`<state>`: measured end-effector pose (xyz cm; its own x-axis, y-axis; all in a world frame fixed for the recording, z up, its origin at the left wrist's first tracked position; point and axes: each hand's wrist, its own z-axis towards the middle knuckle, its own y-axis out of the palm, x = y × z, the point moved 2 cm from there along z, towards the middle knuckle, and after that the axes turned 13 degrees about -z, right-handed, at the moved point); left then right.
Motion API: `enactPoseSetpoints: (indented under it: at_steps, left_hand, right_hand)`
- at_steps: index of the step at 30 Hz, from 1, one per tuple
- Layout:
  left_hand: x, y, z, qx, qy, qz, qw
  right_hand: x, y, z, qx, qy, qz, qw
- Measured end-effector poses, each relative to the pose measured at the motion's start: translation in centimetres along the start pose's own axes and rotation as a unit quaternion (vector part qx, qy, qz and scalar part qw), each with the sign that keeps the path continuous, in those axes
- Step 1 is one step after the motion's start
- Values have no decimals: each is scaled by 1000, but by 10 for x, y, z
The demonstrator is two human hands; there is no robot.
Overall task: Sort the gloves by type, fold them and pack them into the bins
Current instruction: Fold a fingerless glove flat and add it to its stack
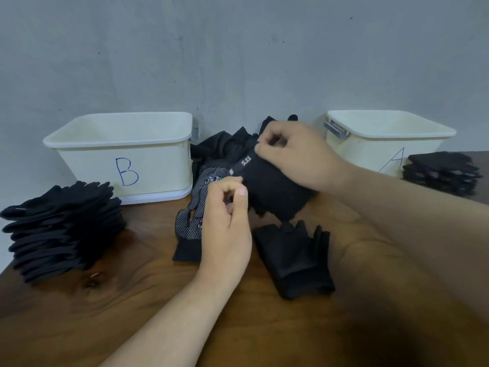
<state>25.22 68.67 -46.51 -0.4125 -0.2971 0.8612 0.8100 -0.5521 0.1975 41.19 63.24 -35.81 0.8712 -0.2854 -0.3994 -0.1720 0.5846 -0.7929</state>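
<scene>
Black glove (pixel 267 186) lifted mid-table between bin B (pixel 119 144) and bin A (pixel 391 133), left hand (pixel 227 221) and right hand (pixel 296 157) pinching its strap edge; a slipped pinch could drop it onto the dotted glove (pixel 209 184), mixing types.

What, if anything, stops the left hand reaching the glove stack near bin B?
Probably yes: only a flat dotted glove and table lie between the left hand and glove stack, though it pinches the black glove.
</scene>
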Motion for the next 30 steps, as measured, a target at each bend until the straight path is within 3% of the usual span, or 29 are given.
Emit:
enactPoseSetpoints:
  at_steps: [5, 11, 14, 16, 20, 23, 30]
  left_hand:
    - [-6, 0, -1, -6, -93, -139, 986]
    - [-5, -7, 4, 43, -77, -112, 990]
    - [-2, -9, 6, 65, -50, -93, 992]
    - [0, -10, 8, 70, -44, -117, 990]
    - [1, -8, 10, 51, -63, -171, 982]
    - [2, -5, 8, 38, -87, -168, 981]
    - [-17, -6, 7, 32, -70, -34, 996]
  right_hand:
    - [-15, 16, -21, -96, -35, 55, 993]
    - [-8, 19, -14, -177, -30, 120, 976]
    - [-2, 18, -9, -146, -37, 108, 983]
    - [4, 20, -7, -128, 3, 92, 987]
    - [13, 31, -13, -235, 85, 306, 919]
    - [21, 27, -17, -200, 77, 385, 898]
    - [59, 10, -20, -68, 97, 448, 886]
